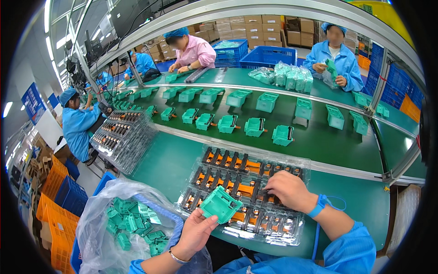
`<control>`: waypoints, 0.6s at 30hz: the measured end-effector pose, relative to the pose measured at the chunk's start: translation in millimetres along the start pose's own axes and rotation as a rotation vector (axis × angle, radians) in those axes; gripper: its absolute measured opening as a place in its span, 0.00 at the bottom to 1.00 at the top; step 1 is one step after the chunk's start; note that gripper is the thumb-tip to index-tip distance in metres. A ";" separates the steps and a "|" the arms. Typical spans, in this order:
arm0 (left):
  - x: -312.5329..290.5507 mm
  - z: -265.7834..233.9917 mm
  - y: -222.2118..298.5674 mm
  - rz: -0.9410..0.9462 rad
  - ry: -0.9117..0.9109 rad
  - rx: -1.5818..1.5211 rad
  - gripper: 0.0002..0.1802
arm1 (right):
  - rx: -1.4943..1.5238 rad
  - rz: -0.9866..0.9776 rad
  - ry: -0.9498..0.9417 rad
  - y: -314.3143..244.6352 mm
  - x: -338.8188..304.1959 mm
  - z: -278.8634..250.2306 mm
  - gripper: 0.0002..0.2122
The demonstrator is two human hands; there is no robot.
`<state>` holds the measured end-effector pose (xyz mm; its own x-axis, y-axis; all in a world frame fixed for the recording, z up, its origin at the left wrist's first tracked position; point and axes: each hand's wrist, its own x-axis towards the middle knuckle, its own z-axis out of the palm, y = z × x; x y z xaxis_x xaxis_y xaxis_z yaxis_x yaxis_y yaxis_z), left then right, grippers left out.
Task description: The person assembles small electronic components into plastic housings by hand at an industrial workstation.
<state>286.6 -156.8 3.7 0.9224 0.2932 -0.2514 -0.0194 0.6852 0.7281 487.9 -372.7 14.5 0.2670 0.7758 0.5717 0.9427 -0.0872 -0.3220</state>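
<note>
In my left hand is a green plastic housing, its hollow side tilted up, gripped at its lower edge between thumb and fingers. My right hand bends down over a clear plastic tray, fingertips pinched at one of the black parts in its middle row; whether they grip it is hard to see. Rows of black-and-orange parts with coppery metal pieces fill the tray. A blue wrist strap with a coiled cord circles my right wrist.
Left of me stands a bin lined with a clear bag, holding loose green housings. Stacked trays stand farther left. Ahead, green housings sit in rows on a conveyor below a metal frame. Several co-workers work around it.
</note>
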 end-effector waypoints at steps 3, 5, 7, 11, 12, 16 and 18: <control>-1.9 -0.8 -4.1 0.055 0.005 0.136 0.13 | 0.484 0.399 0.135 -34.4 2.0 -9.3 0.08; -1.7 -2.9 -7.2 0.111 -0.026 0.239 0.14 | 0.983 0.600 0.170 -57.2 6.5 -13.8 0.08; -3.4 -3.8 -9.8 0.130 -0.024 0.271 0.15 | 0.980 0.615 0.128 -69.5 11.7 -10.6 0.08; -4.6 5.3 -9.8 0.147 -0.017 0.307 0.16 | 0.675 0.517 0.094 -71.6 12.7 -2.9 0.08; -5.2 6.2 -9.7 0.143 -0.019 0.313 0.17 | 0.678 0.518 0.094 -70.8 12.2 -1.9 0.08; -7.4 5.6 -11.0 0.132 -0.043 0.340 0.17 | 0.616 0.519 0.031 -69.5 11.2 -0.2 0.08; -8.5 6.7 -12.4 0.143 -0.082 0.311 0.17 | 0.600 0.525 0.015 -69.7 12.1 0.9 0.08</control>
<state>281.6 -172.2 1.1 0.9472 0.3078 -0.0901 -0.0435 0.4017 0.9147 425.2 -356.7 43.1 0.6528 0.7179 0.2417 0.4259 -0.0840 -0.9008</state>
